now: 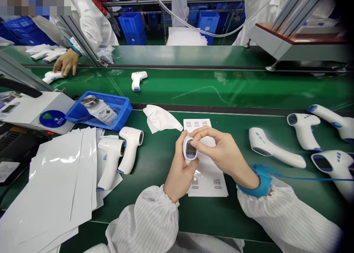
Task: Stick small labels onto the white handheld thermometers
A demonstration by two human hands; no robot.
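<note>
My left hand [179, 169] is wrapped round a white handheld thermometer [189, 150] with a blue-rimmed screen facing up. My right hand [219, 150] pinches at the top edge of that screen with thumb and fingertips; a blue strap [260, 181] with a cord sits on that wrist. Both hands hover over a white printed sheet [207, 175] lying on the green bench. A white cloth [159, 118] lies just beyond the sheet.
Two thermometers [121, 153] rest left of my hands beside a stack of glossy white sheets [58, 186]. Several more thermometers [304, 135] lie at right. A blue tray [123, 111] holds a tin. On the conveyor lies one thermometer [137, 80]; a co-worker's hand [65, 62] touches another.
</note>
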